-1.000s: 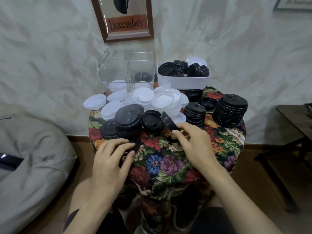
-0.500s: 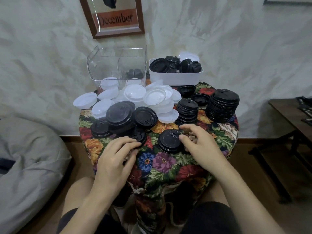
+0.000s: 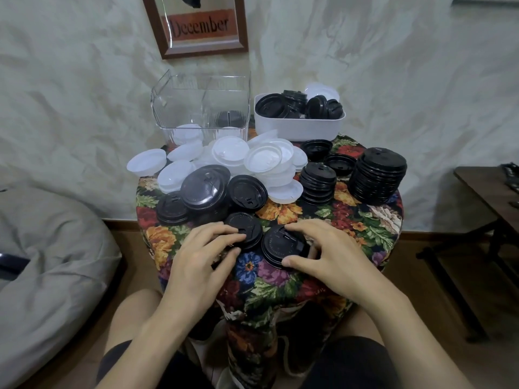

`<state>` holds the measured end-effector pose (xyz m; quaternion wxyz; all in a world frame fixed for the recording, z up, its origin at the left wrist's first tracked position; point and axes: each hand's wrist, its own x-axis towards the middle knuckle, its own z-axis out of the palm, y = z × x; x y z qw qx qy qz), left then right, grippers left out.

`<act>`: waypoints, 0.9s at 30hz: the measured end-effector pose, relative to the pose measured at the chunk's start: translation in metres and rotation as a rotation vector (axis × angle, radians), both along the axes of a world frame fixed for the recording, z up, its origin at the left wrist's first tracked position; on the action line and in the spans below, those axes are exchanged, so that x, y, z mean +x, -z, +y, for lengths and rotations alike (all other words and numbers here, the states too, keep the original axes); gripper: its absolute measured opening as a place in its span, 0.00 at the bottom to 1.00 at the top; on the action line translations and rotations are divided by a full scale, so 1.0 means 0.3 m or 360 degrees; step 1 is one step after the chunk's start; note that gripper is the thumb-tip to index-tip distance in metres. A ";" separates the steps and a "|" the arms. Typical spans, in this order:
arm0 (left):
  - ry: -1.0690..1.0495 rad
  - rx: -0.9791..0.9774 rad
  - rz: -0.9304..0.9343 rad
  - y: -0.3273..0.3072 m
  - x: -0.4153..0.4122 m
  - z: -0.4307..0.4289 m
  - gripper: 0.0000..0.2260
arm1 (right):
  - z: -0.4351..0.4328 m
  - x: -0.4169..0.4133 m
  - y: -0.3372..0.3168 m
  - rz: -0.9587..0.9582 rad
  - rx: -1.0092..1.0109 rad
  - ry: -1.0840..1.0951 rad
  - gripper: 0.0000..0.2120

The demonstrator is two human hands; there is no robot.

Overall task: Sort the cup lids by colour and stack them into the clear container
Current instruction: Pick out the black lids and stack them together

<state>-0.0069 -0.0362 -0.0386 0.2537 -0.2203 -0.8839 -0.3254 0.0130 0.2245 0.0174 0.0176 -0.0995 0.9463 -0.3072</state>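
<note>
Head view, left to right: your left hand (image 3: pixel 200 259) lies with spread fingers on a black lid (image 3: pixel 243 230) at the near edge of the floral tablecloth (image 3: pixel 331 217), fingertips on its top, not closed round it. Just beside it, your right hand (image 3: pixel 334 256) pinches a short stack of black lids (image 3: pixel 280 245), thumb at the near rim, fingers over the far rim. Each lid is a round, ridged disc with a raised sip tab. Behind your left hand sit more loose black lids (image 3: pixel 206 189), then a heap of white lids (image 3: pixel 252 161). The clear container (image 3: pixel 200 103) stands at the back left, a few white and black lids inside. Right of it, a white tub (image 3: pixel 299 126) holds mixed lids; two black stacks (image 3: pixel 377 175) stand at the right.
</note>
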 end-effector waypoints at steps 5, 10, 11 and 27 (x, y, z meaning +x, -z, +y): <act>-0.0089 -0.0158 -0.0050 0.003 -0.008 0.008 0.16 | 0.011 0.004 0.008 -0.0020 -0.0054 0.0011 0.29; -0.0123 -0.0115 -0.0181 -0.016 0.001 0.022 0.17 | 0.024 0.005 0.015 -0.0034 -0.0072 0.0007 0.33; -0.0112 -0.0098 -0.0191 -0.021 0.003 0.024 0.16 | 0.028 0.007 0.016 -0.0032 -0.0067 0.0005 0.33; 0.0079 -0.0135 -0.0300 -0.022 0.027 0.076 0.33 | 0.034 0.014 0.016 0.0050 -0.0275 0.0130 0.27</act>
